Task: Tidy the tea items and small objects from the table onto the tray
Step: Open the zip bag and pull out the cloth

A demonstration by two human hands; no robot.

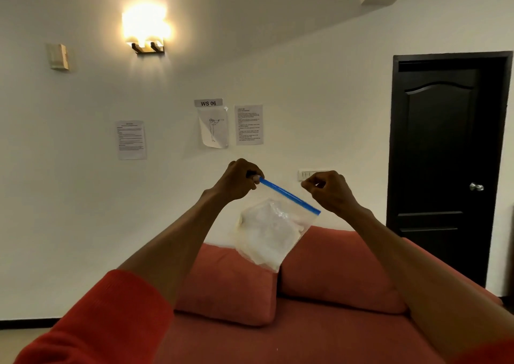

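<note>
Both my arms are raised in front of me at chest height. A clear zip bag [269, 230] with a blue seal strip along its top hangs between them, holding something pale and crumpled. My left hand [239, 180] pinches the left end of the blue strip. My right hand [331, 191] is closed with its fingertips pinched together just above the strip's right end; whether it touches the bag I cannot tell. No table or tray is in view.
An orange-red sofa [319, 330] with two back cushions stands below the bag. Behind it is a white wall with several taped paper sheets [214, 130] and a lit wall lamp [146, 30]. A dark door [445, 155] is at the right.
</note>
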